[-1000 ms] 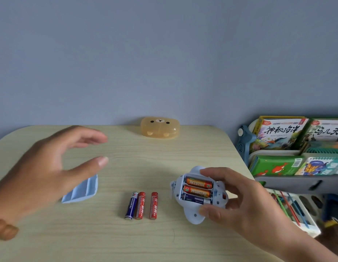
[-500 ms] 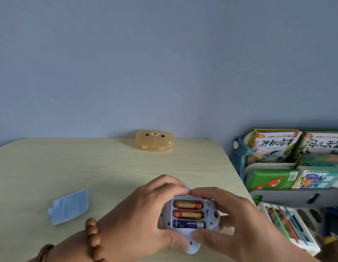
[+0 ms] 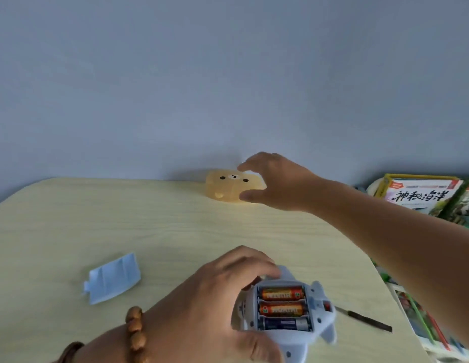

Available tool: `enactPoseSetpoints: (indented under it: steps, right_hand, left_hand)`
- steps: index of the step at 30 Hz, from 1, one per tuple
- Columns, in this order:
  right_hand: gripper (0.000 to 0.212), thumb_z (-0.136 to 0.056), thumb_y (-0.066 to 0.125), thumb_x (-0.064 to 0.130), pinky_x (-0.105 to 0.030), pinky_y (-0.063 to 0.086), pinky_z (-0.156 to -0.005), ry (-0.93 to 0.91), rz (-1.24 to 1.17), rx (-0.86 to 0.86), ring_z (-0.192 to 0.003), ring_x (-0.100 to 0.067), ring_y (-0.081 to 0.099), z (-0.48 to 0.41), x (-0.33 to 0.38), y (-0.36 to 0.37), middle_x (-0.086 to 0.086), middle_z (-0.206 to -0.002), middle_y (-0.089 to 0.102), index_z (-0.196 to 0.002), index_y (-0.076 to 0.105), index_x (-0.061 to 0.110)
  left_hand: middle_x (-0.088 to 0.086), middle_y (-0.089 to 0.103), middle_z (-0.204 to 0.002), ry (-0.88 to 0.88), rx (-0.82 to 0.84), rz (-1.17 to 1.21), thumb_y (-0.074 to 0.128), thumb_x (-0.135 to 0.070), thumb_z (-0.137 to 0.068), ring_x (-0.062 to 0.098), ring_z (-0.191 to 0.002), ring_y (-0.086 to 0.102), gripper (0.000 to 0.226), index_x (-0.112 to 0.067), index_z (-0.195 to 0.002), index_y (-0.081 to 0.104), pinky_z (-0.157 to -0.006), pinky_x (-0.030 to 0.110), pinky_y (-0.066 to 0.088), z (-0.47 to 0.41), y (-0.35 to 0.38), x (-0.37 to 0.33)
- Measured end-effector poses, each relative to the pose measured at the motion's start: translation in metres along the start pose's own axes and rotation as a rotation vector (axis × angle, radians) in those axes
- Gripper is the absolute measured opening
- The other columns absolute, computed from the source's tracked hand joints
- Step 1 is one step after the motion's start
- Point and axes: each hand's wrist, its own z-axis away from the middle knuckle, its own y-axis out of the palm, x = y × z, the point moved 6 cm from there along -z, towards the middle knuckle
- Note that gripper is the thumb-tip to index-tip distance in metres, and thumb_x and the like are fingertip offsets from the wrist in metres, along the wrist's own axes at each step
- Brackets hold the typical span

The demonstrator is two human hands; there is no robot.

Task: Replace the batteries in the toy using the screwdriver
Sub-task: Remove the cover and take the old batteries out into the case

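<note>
A pale blue toy point(image 3: 317, 310) lies belly-up near the table's front edge. Its open compartment holds three batteries point(image 3: 281, 309): two orange, one dark blue. My left hand point(image 3: 215, 305) grips the toy from the left, fingers curled over its top and thumb under its lower side. My right hand point(image 3: 275, 182) reaches to the back of the table, with spread fingers and thumb around the right end of an orange bear-face box point(image 3: 228, 186). The blue battery cover point(image 3: 114, 279) lies left of the toy. A thin dark screwdriver point(image 3: 367, 320) lies right of it.
The pale wooden table point(image 3: 149, 224) backs onto a grey-blue wall. To the right, past the table's edge, a rack holds children's books point(image 3: 422, 193), with coloured sticks in a tray point(image 3: 422, 320) below.
My right hand let go of the toy and moved up to the bear-face box. My left hand keeps holding the toy. The three loose batteries seen a second ago are out of sight.
</note>
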Motion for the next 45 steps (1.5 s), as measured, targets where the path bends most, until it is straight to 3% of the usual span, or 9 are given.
enactPoseSetpoints:
  steps: [6, 11, 16, 19, 21, 24, 27, 39, 45]
  right_hand:
    - [0.053, -0.088, 0.065, 0.052, -0.039, 0.045, -0.103, -0.002, 0.0, -0.05, -0.13, -0.014, 0.048, -0.021, -0.008, 0.031, 0.013, -0.147, 0.05, -0.138, 0.053, 0.038]
    - [0.045, -0.075, 0.078, 0.052, -0.035, 0.052, -0.091, 0.046, -0.139, -0.112, -0.109, -0.011, 0.059, -0.024, -0.014, 0.03, 0.014, -0.118, 0.063, -0.117, 0.064, 0.039]
    - [0.046, -0.067, 0.085, 0.05, -0.028, 0.051, -0.084, 0.056, -0.241, -0.09, -0.099, -0.005, 0.058, -0.003, -0.008, 0.025, 0.015, -0.106, 0.061, -0.107, 0.064, 0.039]
    - [0.049, -0.067, 0.085, 0.05, -0.024, 0.053, -0.083, 0.029, -0.344, -0.139, -0.099, 0.0, 0.061, 0.019, -0.003, 0.014, 0.018, -0.109, 0.064, -0.11, 0.063, 0.04]
    - [0.053, -0.068, 0.085, 0.049, -0.027, 0.056, -0.086, -0.002, -0.419, -0.129, -0.101, -0.001, 0.063, 0.034, 0.004, 0.006, 0.018, -0.111, 0.065, -0.115, 0.061, 0.04]
    - [0.057, -0.069, 0.084, 0.049, -0.032, 0.057, -0.09, -0.072, -0.444, -0.092, -0.104, -0.002, 0.062, 0.055, 0.015, -0.001, 0.019, -0.113, 0.065, -0.12, 0.06, 0.041]
    - [0.057, -0.07, 0.08, 0.055, -0.035, 0.056, -0.088, -0.142, -0.408, -0.077, -0.105, -0.005, 0.062, 0.07, 0.021, -0.002, 0.019, -0.114, 0.064, -0.121, 0.06, 0.041]
    - [0.055, -0.077, 0.071, 0.058, -0.039, 0.057, -0.087, -0.192, -0.428, -0.139, -0.106, -0.007, 0.068, 0.082, 0.017, -0.014, 0.02, -0.116, 0.071, -0.127, 0.066, 0.036]
    - [0.034, -0.093, 0.057, 0.046, -0.042, 0.06, -0.087, -0.11, -0.593, -0.152, -0.094, -0.011, 0.074, 0.079, 0.007, -0.029, 0.009, -0.103, 0.078, -0.114, 0.072, 0.024]
  left_hand:
    - [-0.035, 0.04, -0.135, 0.008, -0.021, -0.021, 0.075, -0.067, -0.074, -0.013, -0.123, 0.048, 0.064, -0.047, -0.13, 0.051, -0.098, 0.013, 0.047, -0.003, 0.005, 0.01]
    - [-0.034, 0.042, -0.135, -0.053, 0.009, 0.024, 0.063, -0.072, -0.077, -0.011, -0.123, 0.049, 0.059, -0.05, -0.13, 0.049, -0.099, 0.014, 0.047, 0.002, 0.002, 0.015]
    - [-0.03, 0.072, -0.098, -0.233, -0.002, 0.146, 0.071, -0.091, -0.024, 0.0, -0.1, 0.066, 0.079, -0.056, -0.095, 0.072, -0.1, 0.021, 0.05, -0.001, -0.005, 0.062]
    - [-0.025, 0.062, -0.116, -0.241, -0.507, 0.051, 0.079, -0.069, -0.06, -0.001, -0.109, 0.06, 0.067, -0.046, -0.118, 0.057, -0.089, 0.014, 0.048, -0.002, -0.06, 0.058]
    - [-0.022, 0.056, -0.129, -0.233, -0.606, 0.112, 0.083, -0.067, -0.055, 0.001, -0.118, 0.057, 0.088, -0.039, -0.131, 0.049, -0.094, 0.022, 0.049, 0.005, -0.078, 0.066]
    - [-0.021, 0.053, -0.14, -0.336, -0.342, 0.333, 0.088, -0.072, -0.04, 0.0, -0.123, 0.059, 0.121, -0.039, -0.145, 0.038, -0.103, 0.03, 0.05, -0.013, -0.07, 0.08]
    - [-0.015, 0.067, -0.129, -0.344, -0.213, 0.443, 0.095, -0.058, -0.041, 0.003, -0.116, 0.065, 0.109, -0.038, -0.137, 0.049, -0.098, 0.029, 0.055, -0.017, -0.061, 0.08]
    - [-0.014, 0.072, -0.117, -0.348, -0.277, 0.469, 0.097, -0.018, -0.056, 0.01, -0.1, 0.073, 0.069, -0.035, -0.114, 0.065, -0.091, 0.044, 0.059, -0.022, -0.057, 0.057]
    - [-0.008, 0.069, -0.126, -0.284, -0.245, 0.582, 0.096, -0.018, -0.055, 0.018, -0.109, 0.072, 0.093, -0.036, -0.133, 0.048, -0.095, 0.047, 0.057, -0.027, -0.053, 0.059]
